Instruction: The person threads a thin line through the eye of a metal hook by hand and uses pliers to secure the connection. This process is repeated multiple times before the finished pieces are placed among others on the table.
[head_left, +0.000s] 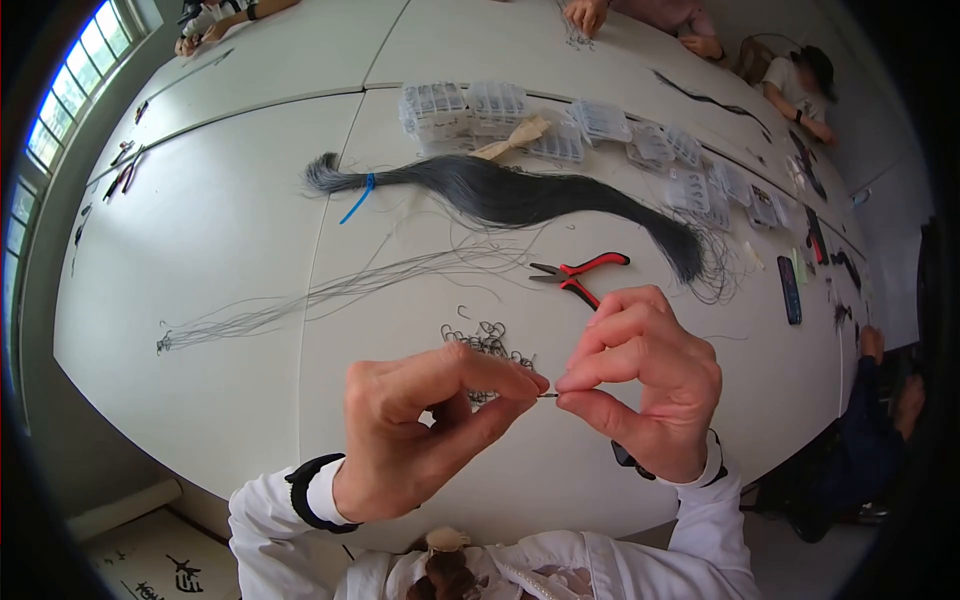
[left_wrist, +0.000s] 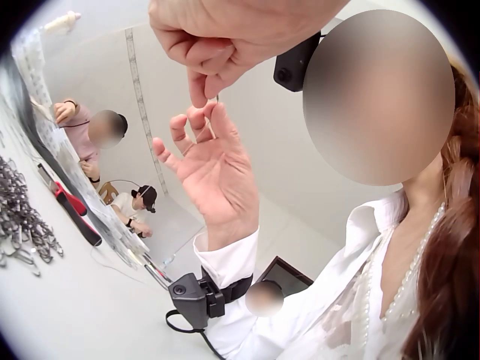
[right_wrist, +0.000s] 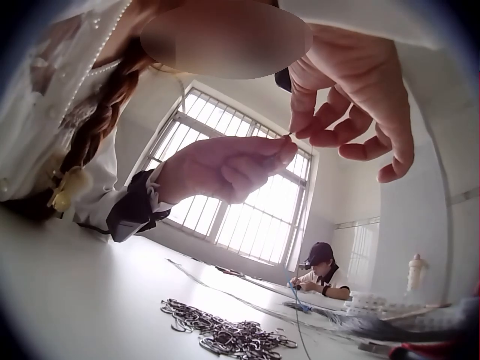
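In the head view, my left hand (head_left: 420, 425) and right hand (head_left: 650, 385) meet above the table, thumb and forefinger of each pinching a tiny dark piece (head_left: 548, 395) between them. Most of that piece is hidden by the fingertips, so its shape cannot be told. Behind and below the hands lies a pile of dark metal hooks (head_left: 488, 343). The right wrist view shows the left hand (right_wrist: 225, 169) and right hand (right_wrist: 360, 97) touching or nearly touching at the fingertips, with the hook pile (right_wrist: 225, 330) on the table beneath.
Red-handled pliers (head_left: 580, 272) lie beyond the right hand. Thin lines (head_left: 270, 318) stretch leftward, ending in a small dark cluster. A dark fibre bundle (head_left: 500, 190), tied with a blue strip (head_left: 358, 200), lies before clear plastic boxes (head_left: 435, 112). Other people sit around the table.
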